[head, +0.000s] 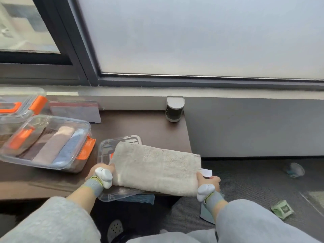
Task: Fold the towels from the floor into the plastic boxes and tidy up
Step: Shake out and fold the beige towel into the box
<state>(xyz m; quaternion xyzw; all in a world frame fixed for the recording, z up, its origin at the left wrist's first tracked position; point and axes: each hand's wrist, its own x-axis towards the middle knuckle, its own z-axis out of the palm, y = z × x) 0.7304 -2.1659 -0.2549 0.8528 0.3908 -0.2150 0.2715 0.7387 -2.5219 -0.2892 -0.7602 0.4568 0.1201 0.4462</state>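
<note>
At nine o'clock, a clear plastic box with orange clips (84, 127) is holding folded towels. At six o'clock, the left hand (103, 172) is gripping one end of a folded beige terry towel (156, 167), and the right hand (207, 181) is gripping the other. The folding is looking finished, so the next move is likely calling for a level carry into a box.

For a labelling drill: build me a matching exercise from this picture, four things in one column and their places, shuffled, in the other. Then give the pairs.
Things
1. beige towel
2. blue towel
3. green packet
4. grey canister

Places
A. on the carpet
B. inside a clear box
C. held by the left hand and right hand
D. at the far edge of the table, by the wall

Pairs: 1-C, 2-B, 3-A, 4-D
</note>
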